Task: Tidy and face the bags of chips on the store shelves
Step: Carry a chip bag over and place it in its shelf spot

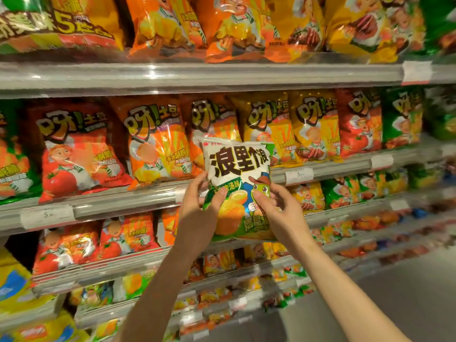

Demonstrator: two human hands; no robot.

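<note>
One white-and-green crinkly foil chip bag (238,188) sits off the shelves, pinched between my left hand (201,206) at nine o'clock and right hand (276,208) at three, fingers curled on its edges. Surrounding orange bags (158,141) already face forward; I judge this stray remains unplaced.

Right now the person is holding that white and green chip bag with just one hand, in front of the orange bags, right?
Not quite. The head view shows both hands on the white and green bag: the left hand and the right hand each pinch it. It is indeed held in front of the orange bags.
</note>
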